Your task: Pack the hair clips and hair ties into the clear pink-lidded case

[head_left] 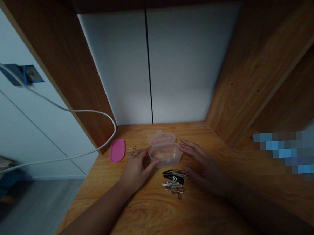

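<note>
A see-through plastic box [166, 162] stands on the wooden surface with its hinged lid [162, 138] tipped back behind it. My left hand [136, 169] grips the box's left end, thumb at the front and fingers round the side. At the right end, my right hand [201, 164] has its fingers apart, the fingertips at the box wall. Just in front of the box lies a small pile of hair clips [174, 176], black and metallic. Several small rings or bands [131, 151] lie to the left, partly behind my left hand.
A pink oval lid or tray [117, 150] lies at the back left. The wooden tabletop [151, 212] ends at white back panels [175, 67] between wooden side walls. A white cable [93, 111] loops in from the left, past an open wall socket box [32, 74].
</note>
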### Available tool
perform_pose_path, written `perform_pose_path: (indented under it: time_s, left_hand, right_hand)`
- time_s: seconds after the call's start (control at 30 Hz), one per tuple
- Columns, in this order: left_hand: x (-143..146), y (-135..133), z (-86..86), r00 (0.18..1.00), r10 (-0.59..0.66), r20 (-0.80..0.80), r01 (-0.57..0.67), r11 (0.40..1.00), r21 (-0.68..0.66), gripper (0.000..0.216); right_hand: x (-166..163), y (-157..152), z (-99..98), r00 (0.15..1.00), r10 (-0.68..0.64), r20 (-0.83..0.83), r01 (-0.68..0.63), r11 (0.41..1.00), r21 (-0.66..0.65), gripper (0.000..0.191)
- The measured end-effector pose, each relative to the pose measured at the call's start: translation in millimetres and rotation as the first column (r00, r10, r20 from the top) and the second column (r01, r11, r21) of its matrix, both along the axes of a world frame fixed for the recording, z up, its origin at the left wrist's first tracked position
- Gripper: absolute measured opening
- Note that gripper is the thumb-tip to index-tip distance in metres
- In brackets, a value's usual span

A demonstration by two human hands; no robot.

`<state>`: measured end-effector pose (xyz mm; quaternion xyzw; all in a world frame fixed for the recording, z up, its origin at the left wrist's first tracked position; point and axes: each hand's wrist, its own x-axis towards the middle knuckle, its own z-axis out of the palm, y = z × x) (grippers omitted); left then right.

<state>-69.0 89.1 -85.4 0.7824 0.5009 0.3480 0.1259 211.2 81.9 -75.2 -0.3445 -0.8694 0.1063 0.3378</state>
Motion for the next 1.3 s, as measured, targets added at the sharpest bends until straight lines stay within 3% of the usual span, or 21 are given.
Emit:
perform_pose_path:
  time_s: [0.63, 0.77, 0.9, 1.13, 1.3]
  left_hand:
    - [-3.8, 6.6, -16.3, 0.997, 0.043, 0.069, -0.048, 0.997, 0.066, 0.057]
    - [-4.1, 6.7, -17.0, 0.996, 0.069, 0.062, -0.074, 0.995, 0.074, 0.057]
    - [-3.1, 5.5, -15.0, 0.993, 0.068, 0.099, -0.079, 0.991, 0.109, 0.054]
    - [-0.4, -2.2, 0.0, 0.991, 0.071, 0.114, -0.098, 0.96, 0.26, 0.042]
    - [1.1, -9.3, 7.1, 0.995, -0.075, 0.059, 0.05, 0.937, 0.347, 0.029]
  right_hand:
    - [2.0, 1.7, -1.9, 1.0, -0.007, 0.024, 0.007, 1.0, 0.006, 0.049]
    - [1.4, 1.0, 2.8, 1.0, -0.007, -0.003, 0.007, 1.0, -0.002, 0.034]
    - [1.1, 0.9, 7.9, 0.995, 0.035, 0.094, -0.032, 0.999, -0.036, 0.014]
    - [1.4, 1.2, 7.2, 0.97, 0.03, 0.242, -0.003, 0.994, -0.11, 0.027]
    - [-0.6, 1.2, 8.7, 0.966, 0.082, 0.247, -0.048, 0.989, -0.14, 0.016]
